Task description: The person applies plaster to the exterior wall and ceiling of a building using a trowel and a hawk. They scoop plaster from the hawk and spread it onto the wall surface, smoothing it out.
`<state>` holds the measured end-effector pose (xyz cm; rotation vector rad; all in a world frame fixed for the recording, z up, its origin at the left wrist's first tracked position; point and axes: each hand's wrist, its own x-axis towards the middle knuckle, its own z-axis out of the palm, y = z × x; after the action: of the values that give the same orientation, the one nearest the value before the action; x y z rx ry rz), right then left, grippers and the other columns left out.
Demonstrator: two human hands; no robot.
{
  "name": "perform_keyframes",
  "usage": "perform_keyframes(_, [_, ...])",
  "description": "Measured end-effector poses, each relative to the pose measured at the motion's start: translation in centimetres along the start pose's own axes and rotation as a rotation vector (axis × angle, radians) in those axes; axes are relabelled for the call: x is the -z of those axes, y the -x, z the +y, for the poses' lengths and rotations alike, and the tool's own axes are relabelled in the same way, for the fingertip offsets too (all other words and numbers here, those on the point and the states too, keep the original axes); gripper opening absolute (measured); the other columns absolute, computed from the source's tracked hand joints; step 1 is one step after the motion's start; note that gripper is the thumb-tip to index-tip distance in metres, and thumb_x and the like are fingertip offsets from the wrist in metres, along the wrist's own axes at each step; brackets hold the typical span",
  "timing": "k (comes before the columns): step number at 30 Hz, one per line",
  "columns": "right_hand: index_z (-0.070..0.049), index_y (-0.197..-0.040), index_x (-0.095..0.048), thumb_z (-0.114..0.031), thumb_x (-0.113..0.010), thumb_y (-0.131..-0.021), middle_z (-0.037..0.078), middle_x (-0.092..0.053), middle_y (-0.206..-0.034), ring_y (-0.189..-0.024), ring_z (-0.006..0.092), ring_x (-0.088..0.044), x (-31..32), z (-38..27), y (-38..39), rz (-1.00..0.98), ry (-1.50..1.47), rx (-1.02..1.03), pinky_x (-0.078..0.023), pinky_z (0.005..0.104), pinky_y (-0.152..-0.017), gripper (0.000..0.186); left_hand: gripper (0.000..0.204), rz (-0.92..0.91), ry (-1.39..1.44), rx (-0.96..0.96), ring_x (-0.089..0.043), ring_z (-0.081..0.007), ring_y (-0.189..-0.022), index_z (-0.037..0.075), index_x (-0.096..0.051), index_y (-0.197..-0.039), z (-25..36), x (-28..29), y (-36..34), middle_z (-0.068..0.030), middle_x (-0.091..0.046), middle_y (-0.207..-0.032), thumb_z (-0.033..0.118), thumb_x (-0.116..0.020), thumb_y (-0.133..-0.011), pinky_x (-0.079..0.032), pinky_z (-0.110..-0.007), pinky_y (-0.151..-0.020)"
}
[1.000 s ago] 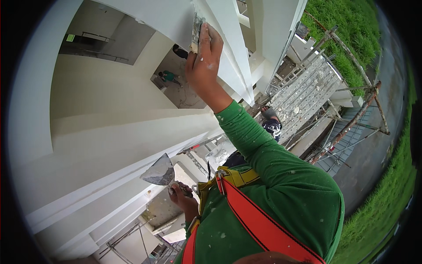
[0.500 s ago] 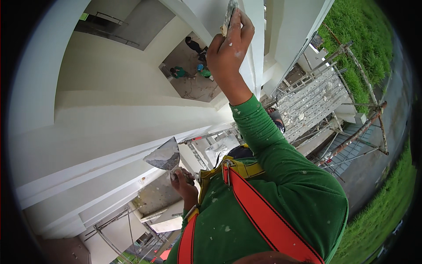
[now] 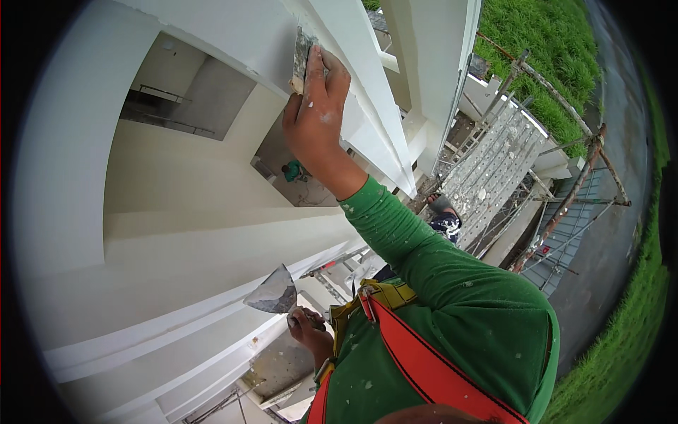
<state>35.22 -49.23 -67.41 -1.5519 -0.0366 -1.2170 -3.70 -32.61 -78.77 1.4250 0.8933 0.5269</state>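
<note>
**Putty knife pressed on the moulding, trowel held low**

The right hand (image 3: 316, 113) is raised high and is closed around a putty knife (image 3: 302, 56). The blade is laid flat against the white moulding (image 3: 353, 85), and its long axis runs up and away from the hand, roughly along the edge of the moulding. The fingers are wrapped over the handle, so the blade shows only above the fingertips.

The left hand (image 3: 305, 326) is kept low, near the chest, and is closed on the handle of a trowel (image 3: 272, 293). The trowel blade is pointed away from the body to the left, and grey filler is seen on it. The two hands are well apart: the knife is far above the trowel, and the right hand is the one nearer to the moulding.

A green sleeve (image 3: 438, 283) and an orange harness strap (image 3: 417, 360) are seen. Scaffolding (image 3: 558, 177) and grass (image 3: 544, 49) lie far below on the right.
</note>
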Motion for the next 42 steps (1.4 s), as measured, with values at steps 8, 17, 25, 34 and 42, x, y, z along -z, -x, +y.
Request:
perform_keyframes(8, [0.007, -0.144, -0.043, 0.016, -0.054, -0.069, 0.025, -0.047, -0.129, -0.117, 0.0404, -0.048, 2.2, -2.1, 2.5, -0.213, -0.111, 0.026, -0.041, 0.0429, -0.104, 0.077, 0.029, 0.015, 0.012, -0.02, -0.05, -0.0101, -0.052, 0.009, -0.051, -0.092, -0.6, 0.3, -0.2, -0.0011, -0.052, -0.071, 0.036, -0.06, -0.1, -0.041, -0.023, -0.044])
perform_keyframes(17, [-0.003, -0.108, -0.059, -0.012, -0.053, -0.093, 0.013, -0.06, -0.101, -0.086, 0.0277, -0.064, 9.3, 17.4, 16.1, 0.015, -0.63, -1.461, -0.056, 0.0417, -0.075, 0.019, 0.034, 0.029, -0.025, 0.039, -0.049, -0.009, -0.051, 0.01, -0.048, -0.087, -1.3, -0.2, -0.8, -0.0004, -0.05, -0.067, 0.039, -0.059, -0.101, -0.035, -0.022, -0.044])
perform_keyframes(25, [-0.002, -0.119, -0.05, -0.016, -0.052, -0.094, 0.014, -0.058, -0.113, -0.106, 0.031, -0.06, 5.8, 17.5, 12.5, -0.14, -0.606, -1.612, -0.05, 0.0569, -0.097, 0.029, 0.022, 0.009, 0.077, 0.013, -0.049, -0.009, -0.056, 0.008, -0.052, -0.092, -1.1, -0.2, -0.6, -0.0004, -0.052, -0.072, 0.027, -0.056, -0.103, -0.04, -0.024, -0.049])
perform_keyframes(34, [-0.003, -0.105, -0.051, -0.008, -0.06, -0.089, 0.011, -0.053, -0.1, -0.097, 0.0271, -0.055, 5.6, 6.1, -0.5, -0.338, -0.846, -1.428, -0.048, 0.0594, -0.102, 0.019, 0.028, 0.098, 0.126, -0.027, -0.046, -0.0076, -0.052, 0.01, -0.052, -0.086, -2.8, -0.5, -0.8, 0.0009, -0.051, -0.068, 0.032, -0.055, -0.103, -0.033, -0.023, -0.045])
perform_keyframes(42, [0.009, -0.113, -0.041, -0.01, -0.067, -0.092, 0.02, -0.041, -0.107, -0.099, 0.0346, -0.052, 2.6, -3.9, -12.6, -0.429, -0.864, -1.207, -0.052, 0.0569, -0.103, 0.039, 0.029, 0.117, 0.259, -0.096, -0.044, -0.0063, -0.051, 0.009, -0.051, -0.085, -5.5, -1.3, -2.1, 0.0016, -0.048, -0.063, 0.032, -0.055, -0.103, -0.031, -0.022, -0.044])
